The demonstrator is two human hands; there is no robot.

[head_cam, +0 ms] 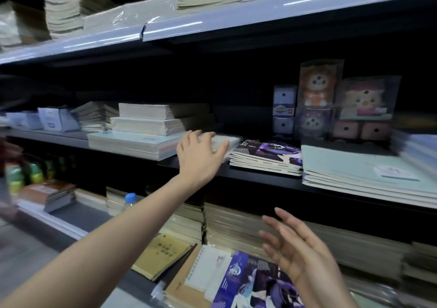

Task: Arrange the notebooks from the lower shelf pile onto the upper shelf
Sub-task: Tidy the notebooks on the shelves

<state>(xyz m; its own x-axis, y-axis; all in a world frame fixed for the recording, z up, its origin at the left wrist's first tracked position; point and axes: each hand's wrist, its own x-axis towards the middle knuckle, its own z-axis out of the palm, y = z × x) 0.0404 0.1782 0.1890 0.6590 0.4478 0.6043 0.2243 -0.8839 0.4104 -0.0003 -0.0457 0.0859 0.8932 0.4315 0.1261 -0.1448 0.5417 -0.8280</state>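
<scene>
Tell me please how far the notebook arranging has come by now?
Done: a purple-cover stack already lies on the upper shelf. In hand: the left hand, fingers spread, rests on a white spiral notebook there; the right hand is open and holds nothing. Left: a purple notebook, a white spiral one and a tan one remain below.

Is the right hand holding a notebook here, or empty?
Empty. The right hand hovers open, fingers spread, above the purple notebook without gripping it.

purple notebooks point(267, 157): flat stack, upper shelf point(260, 173) | purple notebook point(255, 284): flat, lower pile point(189, 267)
</scene>
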